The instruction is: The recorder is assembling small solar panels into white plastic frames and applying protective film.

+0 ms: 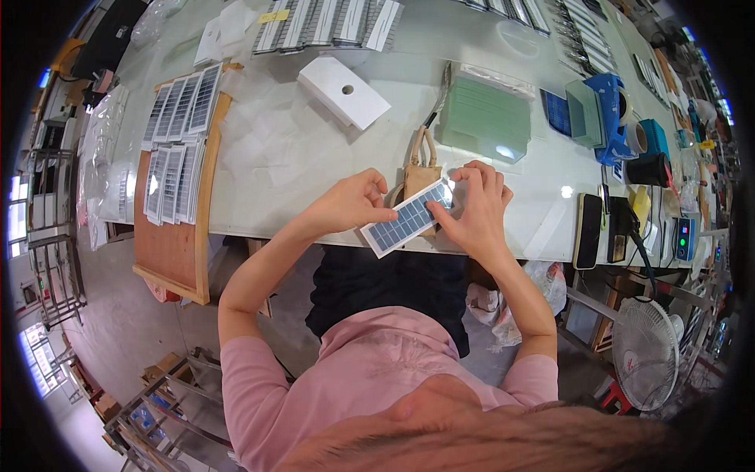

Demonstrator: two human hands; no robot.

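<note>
The panel (403,223) is between left hand (355,203) and right hand (478,211), with tray (169,263) left, phone (587,231) right

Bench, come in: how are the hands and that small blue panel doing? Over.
Left hand: thumb by edge of blue panel. Right hand: thumb on its face. Panel slanted, gridded side up. Tan object partly hidden by it. Over.

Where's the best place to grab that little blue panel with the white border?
Probably by its short ends, the left hand from the left, the right hand from the right: the blue panel is thin, flat, long and slants between them.
</note>
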